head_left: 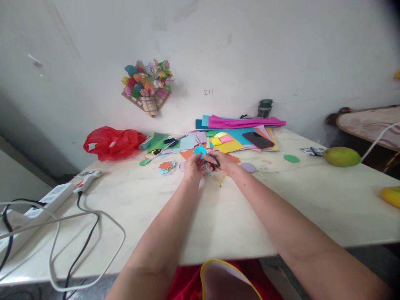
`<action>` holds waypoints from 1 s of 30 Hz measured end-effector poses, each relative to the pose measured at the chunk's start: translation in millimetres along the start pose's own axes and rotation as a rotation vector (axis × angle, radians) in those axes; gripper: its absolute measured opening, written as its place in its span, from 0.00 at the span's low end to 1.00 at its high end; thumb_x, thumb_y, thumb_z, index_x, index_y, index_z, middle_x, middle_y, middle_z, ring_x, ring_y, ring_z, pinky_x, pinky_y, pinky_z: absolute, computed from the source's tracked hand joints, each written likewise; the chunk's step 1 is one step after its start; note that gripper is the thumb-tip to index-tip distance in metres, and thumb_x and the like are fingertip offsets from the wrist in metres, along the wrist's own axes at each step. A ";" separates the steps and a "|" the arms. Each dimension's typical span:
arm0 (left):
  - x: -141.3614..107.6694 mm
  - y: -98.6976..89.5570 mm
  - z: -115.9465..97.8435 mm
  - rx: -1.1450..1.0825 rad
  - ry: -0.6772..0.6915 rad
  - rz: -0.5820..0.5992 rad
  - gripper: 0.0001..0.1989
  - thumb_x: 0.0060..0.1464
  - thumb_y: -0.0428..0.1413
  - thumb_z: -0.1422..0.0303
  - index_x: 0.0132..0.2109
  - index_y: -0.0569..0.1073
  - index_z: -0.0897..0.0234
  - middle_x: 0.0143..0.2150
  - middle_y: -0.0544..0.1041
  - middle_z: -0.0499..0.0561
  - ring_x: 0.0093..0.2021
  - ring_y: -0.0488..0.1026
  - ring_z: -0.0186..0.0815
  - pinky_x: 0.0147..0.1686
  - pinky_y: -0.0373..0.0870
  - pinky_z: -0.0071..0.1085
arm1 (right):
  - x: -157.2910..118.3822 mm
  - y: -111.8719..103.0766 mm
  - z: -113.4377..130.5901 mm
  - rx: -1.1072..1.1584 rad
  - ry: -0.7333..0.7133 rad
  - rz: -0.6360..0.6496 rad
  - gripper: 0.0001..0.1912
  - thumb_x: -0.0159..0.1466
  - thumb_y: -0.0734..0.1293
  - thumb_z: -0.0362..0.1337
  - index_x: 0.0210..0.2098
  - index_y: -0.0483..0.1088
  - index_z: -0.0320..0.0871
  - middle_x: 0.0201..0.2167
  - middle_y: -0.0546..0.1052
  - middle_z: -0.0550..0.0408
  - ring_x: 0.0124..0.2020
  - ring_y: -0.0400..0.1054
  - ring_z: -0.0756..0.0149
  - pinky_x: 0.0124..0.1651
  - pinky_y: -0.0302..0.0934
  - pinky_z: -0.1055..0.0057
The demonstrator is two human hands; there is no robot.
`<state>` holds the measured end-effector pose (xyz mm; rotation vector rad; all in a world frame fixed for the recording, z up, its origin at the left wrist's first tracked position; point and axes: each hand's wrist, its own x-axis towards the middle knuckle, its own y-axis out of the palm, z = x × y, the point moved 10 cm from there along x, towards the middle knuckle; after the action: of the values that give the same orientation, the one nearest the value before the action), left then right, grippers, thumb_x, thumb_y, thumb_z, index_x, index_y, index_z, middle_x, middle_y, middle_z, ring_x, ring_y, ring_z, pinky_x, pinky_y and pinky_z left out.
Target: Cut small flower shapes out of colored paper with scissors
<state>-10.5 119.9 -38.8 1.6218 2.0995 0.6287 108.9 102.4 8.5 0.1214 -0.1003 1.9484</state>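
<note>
My left hand pinches a blue flower-shaped paper cutout over the middle of the table. Close beside it, my right hand is closed around the black handles of a pair of scissors. The scissor blades point up and away, next to the blue paper. To the left of my hands lies a small pile of flower cutouts, an orange one on top. A lilac paper disc rests to the right. Tiny paper scraps are scattered just below my hands.
Coloured paper sheets and a phone lie at the back. A second pair of scissors and a red plastic bag are to the left. Cables and a power strip occupy the near left; a green mango sits right.
</note>
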 end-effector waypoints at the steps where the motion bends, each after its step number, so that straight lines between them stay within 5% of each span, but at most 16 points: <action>1: 0.0 -0.2 0.6 -0.002 -0.001 -0.003 0.12 0.47 0.70 0.68 0.30 0.72 0.62 0.25 0.78 0.46 0.29 0.80 0.34 0.40 0.76 0.31 | -0.5 0.8 0.8 0.005 0.003 -0.002 0.24 0.55 0.80 0.49 0.23 0.66 0.42 0.15 0.68 0.61 0.14 0.61 0.75 0.12 0.42 0.79; 20: -10.6 -4.6 -18.3 0.035 0.069 -0.103 0.15 0.40 0.69 0.70 0.23 0.68 0.61 0.21 0.74 0.44 0.24 0.74 0.30 0.34 0.71 0.29 | 3.2 -4.9 -6.8 -0.004 0.027 -0.111 0.22 0.55 0.81 0.45 0.22 0.66 0.43 0.12 0.65 0.63 0.13 0.57 0.75 0.16 0.48 0.77; 30: 0.7 -10.7 -27.0 0.142 0.042 0.005 0.15 0.39 0.71 0.70 0.27 0.71 0.62 0.24 0.77 0.47 0.26 0.75 0.34 0.36 0.75 0.34 | -1.0 -8.3 -7.2 -0.089 0.129 -0.159 0.21 0.53 0.81 0.41 0.21 0.65 0.43 0.11 0.63 0.65 0.13 0.55 0.76 0.16 0.50 0.78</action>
<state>-34.5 115.5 -23.0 1.7029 2.2163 0.5306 116.7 105.6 1.4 -0.0536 -0.0891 1.7847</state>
